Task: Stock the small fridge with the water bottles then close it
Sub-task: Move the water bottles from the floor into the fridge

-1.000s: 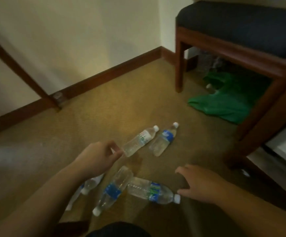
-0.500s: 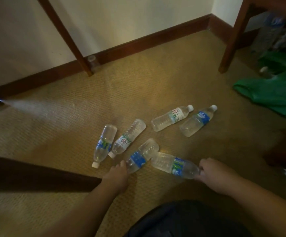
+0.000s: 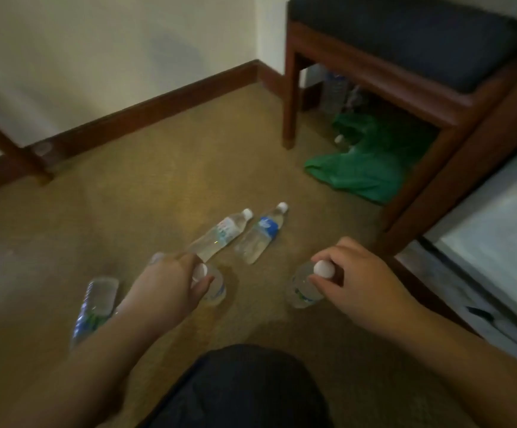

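Note:
My left hand (image 3: 166, 288) grips a clear water bottle (image 3: 215, 287) by its white cap, holding it upright. My right hand (image 3: 359, 279) holds a second water bottle (image 3: 302, 288) the same way, by its cap. Two more bottles lie on the carpet beyond my hands, one with a white label (image 3: 220, 236) and one with a blue label (image 3: 262, 233). Another bottle (image 3: 95, 304) lies at the left, partly behind my left forearm. A pale surface with a dark frame (image 3: 498, 242) at the right edge may be the fridge; I cannot tell.
A wooden bench with a dark cushion (image 3: 405, 41) stands at the back right, with a green plastic bag (image 3: 362, 162) and some bottles beneath it. A slanted wooden leg (image 3: 10, 143) stands at the left by the skirting board. My dark-clothed knee (image 3: 235, 390) is at the bottom.
Both hands have closed on the caps of two bottles that lay on the carpet and raised them upright. The view has swung back to the right.

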{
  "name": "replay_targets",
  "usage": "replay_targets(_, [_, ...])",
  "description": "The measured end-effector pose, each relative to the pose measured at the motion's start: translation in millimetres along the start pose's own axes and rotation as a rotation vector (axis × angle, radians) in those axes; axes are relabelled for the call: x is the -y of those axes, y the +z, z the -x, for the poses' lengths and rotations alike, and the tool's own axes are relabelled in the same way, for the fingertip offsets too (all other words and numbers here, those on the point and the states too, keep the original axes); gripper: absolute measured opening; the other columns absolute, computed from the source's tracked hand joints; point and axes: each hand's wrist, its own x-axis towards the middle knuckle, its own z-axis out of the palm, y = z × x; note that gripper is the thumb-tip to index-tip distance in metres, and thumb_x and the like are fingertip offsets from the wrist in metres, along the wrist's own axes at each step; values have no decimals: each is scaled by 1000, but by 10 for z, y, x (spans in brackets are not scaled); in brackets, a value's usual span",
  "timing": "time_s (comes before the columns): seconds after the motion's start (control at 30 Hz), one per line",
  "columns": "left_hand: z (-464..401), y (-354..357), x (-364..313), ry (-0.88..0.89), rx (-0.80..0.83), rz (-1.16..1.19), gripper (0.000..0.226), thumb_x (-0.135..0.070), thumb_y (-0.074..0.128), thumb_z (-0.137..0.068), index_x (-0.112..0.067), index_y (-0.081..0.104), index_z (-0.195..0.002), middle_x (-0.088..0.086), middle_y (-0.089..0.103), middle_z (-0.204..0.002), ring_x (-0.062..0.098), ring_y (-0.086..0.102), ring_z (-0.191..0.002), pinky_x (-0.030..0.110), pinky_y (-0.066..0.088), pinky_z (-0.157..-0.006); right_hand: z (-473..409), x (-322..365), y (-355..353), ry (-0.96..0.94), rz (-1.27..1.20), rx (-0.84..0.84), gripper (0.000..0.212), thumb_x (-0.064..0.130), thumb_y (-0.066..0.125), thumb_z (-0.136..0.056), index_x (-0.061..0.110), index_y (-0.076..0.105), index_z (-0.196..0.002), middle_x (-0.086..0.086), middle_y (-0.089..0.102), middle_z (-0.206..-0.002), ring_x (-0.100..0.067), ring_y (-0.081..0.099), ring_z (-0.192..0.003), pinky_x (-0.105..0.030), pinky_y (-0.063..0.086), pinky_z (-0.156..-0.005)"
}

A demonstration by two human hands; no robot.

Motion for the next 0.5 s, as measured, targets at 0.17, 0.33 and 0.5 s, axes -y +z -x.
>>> replay_targets(0.17, [-492, -587, -983, 358, -20, -23, 23, -58, 52, -95, -36, 60, -99, -19, 63, -88, -1, 51, -62, 17, 35, -54, 511, -393, -708, 140, -24, -253, 23, 44, 74, -85, 38, 67, -106, 19, 54, -96, 0, 56, -88, -25, 51, -76])
replay_targets(0.33, [-646, -919, -1900, 742, -125, 149, 23, -68, 49, -90, -45, 51, -89, -27, 51, -79, -4, 53, -71, 19, 41, -58, 1083, -593, -1263, 284, -83, -500, 20, 45, 76, -78, 40, 71, -96, 19, 57, -89, 2, 57, -90, -16, 48, -68])
replay_targets(0.5, [-614, -1169, -2736, 965, -268, 288, 22, -64, 47, -93, -44, 52, -96, -35, 50, -94, -10, 53, -85, 17, 44, -65, 1553, -803, -1701, 404, -160, -870, 22, 38, 82, -78, 37, 73, -98, 14, 59, -85, -2, 60, -80, -12, 43, -66])
